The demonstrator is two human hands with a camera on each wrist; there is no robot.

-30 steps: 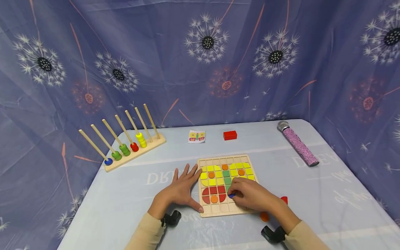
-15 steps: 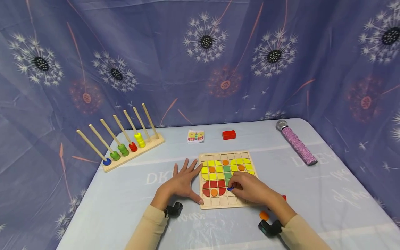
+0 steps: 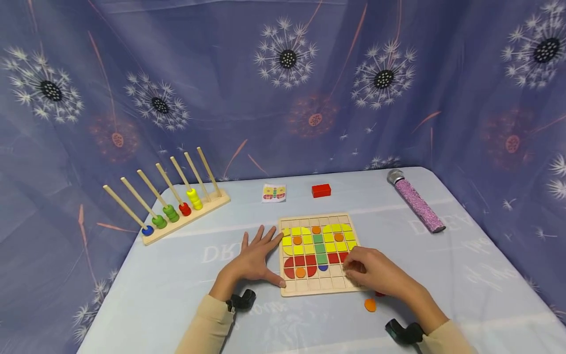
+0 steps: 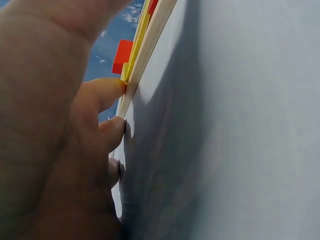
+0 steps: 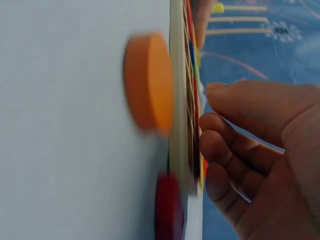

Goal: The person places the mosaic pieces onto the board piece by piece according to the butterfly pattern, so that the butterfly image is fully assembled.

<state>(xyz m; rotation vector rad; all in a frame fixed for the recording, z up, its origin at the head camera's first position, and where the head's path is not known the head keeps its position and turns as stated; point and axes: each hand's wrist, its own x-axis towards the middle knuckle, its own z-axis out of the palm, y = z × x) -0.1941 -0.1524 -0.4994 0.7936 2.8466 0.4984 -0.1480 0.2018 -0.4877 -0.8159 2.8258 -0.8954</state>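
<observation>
A square wooden grid board (image 3: pixel 309 285) lies on the table, filled in part with yellow, red, green and orange tiles. Below its green column sits a small blue half-round tile (image 3: pixel 323 268). My left hand (image 3: pixel 254 260) is spread flat at the board's left side, its thumb and index finger touching the edge. Over the lower right of the board hovers my right hand (image 3: pixel 376 270), its fingers loosely bent. The right wrist view shows a gap between its thumb and fingers and nothing held. An orange disc (image 3: pixel 370 305) and a dark red piece (image 5: pixel 170 210) lie close by.
Behind the board are a small pattern card (image 3: pixel 274 193) and a red block (image 3: pixel 321 191). A wooden peg abacus with beads (image 3: pixel 185 216) stands at the left. A pink glitter microphone (image 3: pixel 415 201) lies at the right. A blue curtain (image 3: pixel 221 73) hangs behind the table.
My right hand has let go of the blue tile, now lying below the green column, and moved right. The board had shifted slightly away earlier. My left hand stays at its edge.
</observation>
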